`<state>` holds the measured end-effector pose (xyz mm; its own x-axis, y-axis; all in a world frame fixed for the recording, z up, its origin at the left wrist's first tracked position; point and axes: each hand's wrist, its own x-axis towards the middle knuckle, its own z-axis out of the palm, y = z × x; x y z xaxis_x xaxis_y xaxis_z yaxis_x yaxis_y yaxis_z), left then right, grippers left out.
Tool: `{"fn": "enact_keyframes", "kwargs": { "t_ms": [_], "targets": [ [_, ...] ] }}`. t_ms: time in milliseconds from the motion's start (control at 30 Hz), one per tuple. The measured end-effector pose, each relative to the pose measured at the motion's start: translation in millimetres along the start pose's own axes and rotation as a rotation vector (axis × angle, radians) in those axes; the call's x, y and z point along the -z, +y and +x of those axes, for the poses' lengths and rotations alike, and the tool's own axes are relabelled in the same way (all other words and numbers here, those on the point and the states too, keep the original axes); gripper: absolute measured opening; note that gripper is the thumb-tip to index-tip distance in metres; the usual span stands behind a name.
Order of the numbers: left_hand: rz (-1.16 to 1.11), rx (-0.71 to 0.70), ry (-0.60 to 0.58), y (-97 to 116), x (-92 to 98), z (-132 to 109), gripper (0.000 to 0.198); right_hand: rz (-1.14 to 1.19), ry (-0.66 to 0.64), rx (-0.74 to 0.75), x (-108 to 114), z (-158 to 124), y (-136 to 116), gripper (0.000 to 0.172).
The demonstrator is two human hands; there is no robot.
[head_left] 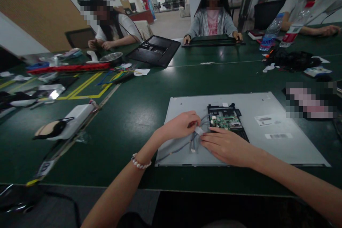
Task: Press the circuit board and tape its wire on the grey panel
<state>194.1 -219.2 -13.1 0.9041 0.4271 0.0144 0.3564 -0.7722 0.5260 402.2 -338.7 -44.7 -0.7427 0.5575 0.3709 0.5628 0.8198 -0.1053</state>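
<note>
A silver display panel (262, 153) lies flat on the table in front of me. On it sits a black bracket with a green circuit board (226, 123). Grey cables (177, 150) run from the board toward the panel's left side. My left hand (181, 125) is closed in a pinch at a whitish strip of tape (199, 130) over the cables. Beside it, my right hand (227, 145) rests with its fingers stretched out on the panel below the board, fingertips by the strip. Another clear piece of tape (193, 146) shows beneath the hands.
A white power strip (77, 119) with a beige and black item on it lies left. Across the table are a black back cover (155, 50), bottles (271, 32), black cables (292, 58) and a phone (310, 103). Several people sit opposite, one holding a dark frame (213, 41).
</note>
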Motion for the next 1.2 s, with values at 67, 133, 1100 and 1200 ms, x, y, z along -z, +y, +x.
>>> {"fn": "enact_keyframes", "kwargs": {
  "t_ms": [67, 133, 1100, 1200],
  "targets": [
    [-0.045, 0.016, -0.027, 0.8, 2.0, -0.5, 0.018, -0.006, 0.007, 0.008, 0.9, 0.1, -1.1, 0.031],
    [-0.084, 0.037, -0.043, 2.0, 3.9, -0.7, 0.020, -0.013, 0.009, 0.018, 2.0, -0.2, -2.1, 0.030],
    [0.070, 0.131, -0.054, 14.7, -0.9, 3.5, 0.018, -0.085, 0.207, 0.025, 22.5, -12.3, 7.5, 0.026],
    [0.085, 0.118, -0.033, 14.7, -1.2, 2.9, 0.019, -0.154, 0.261, -0.035, 32.8, -18.9, 21.8, 0.026]
  ]
}}
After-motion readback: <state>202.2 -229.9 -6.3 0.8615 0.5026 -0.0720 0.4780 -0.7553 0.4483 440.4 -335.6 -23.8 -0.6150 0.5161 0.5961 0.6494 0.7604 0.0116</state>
